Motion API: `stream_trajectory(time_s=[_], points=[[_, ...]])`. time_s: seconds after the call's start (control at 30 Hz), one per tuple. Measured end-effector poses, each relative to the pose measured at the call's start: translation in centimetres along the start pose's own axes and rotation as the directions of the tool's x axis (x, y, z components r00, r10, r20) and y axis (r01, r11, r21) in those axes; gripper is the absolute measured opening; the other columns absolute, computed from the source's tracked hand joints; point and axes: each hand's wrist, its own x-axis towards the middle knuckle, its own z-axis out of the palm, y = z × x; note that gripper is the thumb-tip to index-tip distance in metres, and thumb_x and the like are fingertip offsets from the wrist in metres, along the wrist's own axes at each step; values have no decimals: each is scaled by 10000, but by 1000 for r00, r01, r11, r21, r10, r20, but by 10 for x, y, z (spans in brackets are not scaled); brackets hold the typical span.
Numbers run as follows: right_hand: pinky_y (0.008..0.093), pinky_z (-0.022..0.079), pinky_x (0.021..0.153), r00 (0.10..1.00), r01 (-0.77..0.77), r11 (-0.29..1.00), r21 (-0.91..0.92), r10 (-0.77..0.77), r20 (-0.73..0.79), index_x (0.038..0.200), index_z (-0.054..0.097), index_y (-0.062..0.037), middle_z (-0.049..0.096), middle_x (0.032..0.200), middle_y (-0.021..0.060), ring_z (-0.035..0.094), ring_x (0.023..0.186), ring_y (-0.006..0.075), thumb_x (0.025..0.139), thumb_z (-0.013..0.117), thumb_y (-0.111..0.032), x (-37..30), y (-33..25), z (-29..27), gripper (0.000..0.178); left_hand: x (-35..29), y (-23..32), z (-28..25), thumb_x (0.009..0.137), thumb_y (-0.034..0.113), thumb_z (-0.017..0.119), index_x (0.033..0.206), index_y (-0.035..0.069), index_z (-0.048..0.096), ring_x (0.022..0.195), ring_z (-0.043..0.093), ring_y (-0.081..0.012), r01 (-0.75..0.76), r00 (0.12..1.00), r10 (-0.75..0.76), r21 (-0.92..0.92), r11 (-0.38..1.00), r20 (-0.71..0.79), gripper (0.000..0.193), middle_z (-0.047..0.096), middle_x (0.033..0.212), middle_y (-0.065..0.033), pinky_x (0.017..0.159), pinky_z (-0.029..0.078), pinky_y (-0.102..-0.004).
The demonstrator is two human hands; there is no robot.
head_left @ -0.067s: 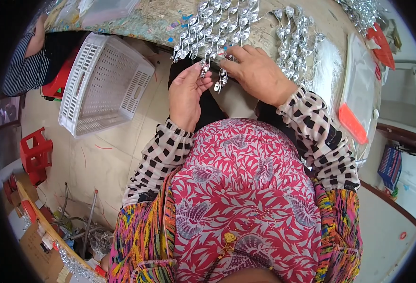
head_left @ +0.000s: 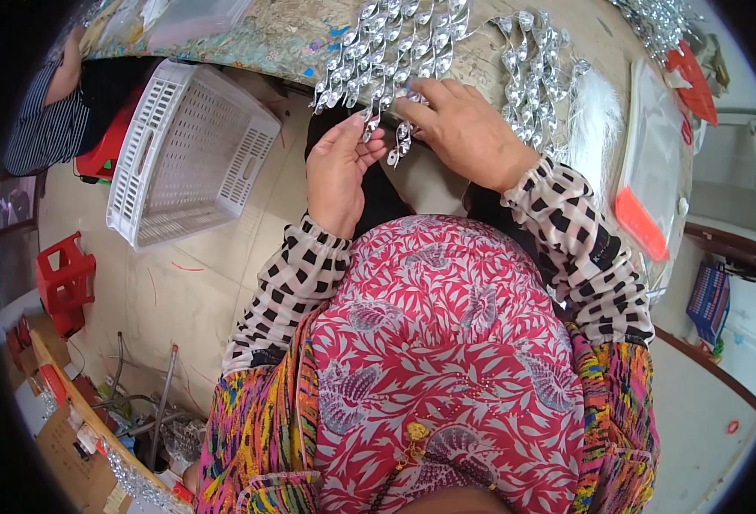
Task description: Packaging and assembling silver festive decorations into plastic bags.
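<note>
Several strands of shiny silver, leaf-shaped beads [head_left: 395, 47] lie on the worktable and hang over its near edge. My left hand [head_left: 338, 176] pinches the lower end of one strand [head_left: 371, 127] between thumb and forefinger, its other fingers curled. Beside it, my right hand [head_left: 472, 133] is closed over another strand at the table edge, back of the hand upward. The end of that strand [head_left: 401, 146] dangles below the right fingertips. Exactly where those fingertips grip is partly hidden. A second group of silver bead strands [head_left: 532, 77] lies to the right of my right hand.
A bundle of white thread [head_left: 595, 120] and clear plastic bags [head_left: 652, 163] lie on the right of the table [head_left: 284, 43]. A white plastic basket [head_left: 138, 163] stands at left, near a red stool [head_left: 65, 274]. Another person's arm [head_left: 65, 73] shows at upper left.
My right hand has shifted slightly to the left, its fingertips closer to the hanging strand. My left hand keeps its pinch in the same place.
</note>
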Motion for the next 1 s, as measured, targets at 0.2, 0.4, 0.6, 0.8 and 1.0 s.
stream_trajectory(time_s=[0.2,0.4,0.6,0.8,1.0], points=[[423,471,856,996,56,997,-49,-59,-69,1212,532,-137,514,1183,195,559,1003,368,770,635,-66,10,-5,3,460,-3,2,4,927,149,584,1100,-30,582,766,626,-123,-35,999,35,35,999,-2,249,655,908,-91,719,521,-258],[414,477,833,996,74,995,-65,-77,-37,1208,539,-151,509,1181,192,563,989,355,786,603,-68,18,-6,2,435,-6,1,6,920,130,590,1113,-27,586,790,615,-108,-44,999,42,67,997,28,250,651,929,-66,741,502,-243],[414,476,822,998,59,995,-81,-57,28,1137,573,-148,514,1155,166,574,964,337,795,607,-108,23,-15,-7,346,-7,13,-3,920,147,592,1085,2,594,765,607,-105,-43,999,42,60,997,12,220,651,894,-58,721,500,-247],[413,462,845,998,36,996,-83,-31,61,1132,574,-148,509,1179,153,564,993,327,798,604,-111,27,-26,-9,338,-3,26,-9,913,193,607,978,49,569,718,596,-119,24,997,-31,-86,996,-77,162,641,824,-59,689,500,-271],[409,451,862,998,18,998,-58,-15,54,1147,556,-118,501,1203,146,553,1020,319,780,623,-95,26,-30,-7,374,2,28,-5,897,194,620,930,79,567,706,578,-120,74,992,-87,-144,987,-87,130,625,794,-39,676,485,-264]])
